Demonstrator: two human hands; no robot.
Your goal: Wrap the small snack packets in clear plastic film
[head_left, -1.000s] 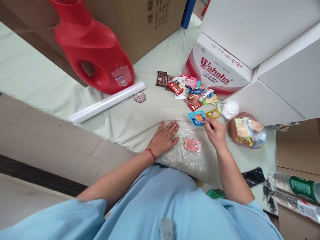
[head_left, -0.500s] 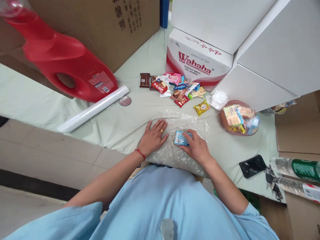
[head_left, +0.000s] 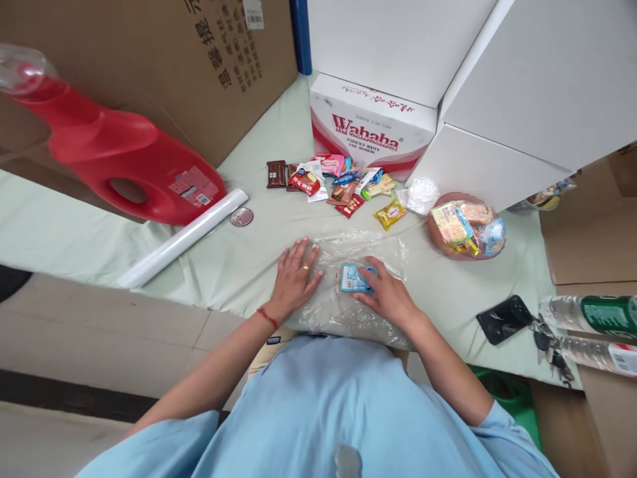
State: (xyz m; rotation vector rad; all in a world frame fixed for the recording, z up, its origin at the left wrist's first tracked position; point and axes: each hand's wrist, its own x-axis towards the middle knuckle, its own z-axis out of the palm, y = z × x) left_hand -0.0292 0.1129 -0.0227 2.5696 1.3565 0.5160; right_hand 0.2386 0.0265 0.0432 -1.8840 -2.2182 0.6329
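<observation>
A sheet of clear plastic film (head_left: 348, 312) lies spread, wrinkled, over the table's front edge. My left hand (head_left: 294, 275) rests flat on its left side, fingers stretched out and holding nothing. Near the middle of the film is a small blue-and-white packet (head_left: 354, 277) with a barcode. My right hand (head_left: 391, 292) grips the packet from its right side, thumb at the near edge and fingers over the top; part of the packet is hidden beneath them. Beyond the hands lies a pile of wrapped snacks (head_left: 343, 189), with a yellow snack packet (head_left: 390, 213) at its near side.
At left stand a big red jug (head_left: 134, 159) and a white roll (head_left: 184, 238). A Wahaba-style "Wahaha" carton (head_left: 373, 126) is at the back. Rightward are crumpled plastic (head_left: 421, 196), a bowl (head_left: 436, 240) of snacks, a black phone (head_left: 503, 318), keys (head_left: 547, 342) and bottles (head_left: 592, 313).
The camera view has shifted slightly. Both hands keep nearly the same places on the film, and the blue packet stays under my right hand.
</observation>
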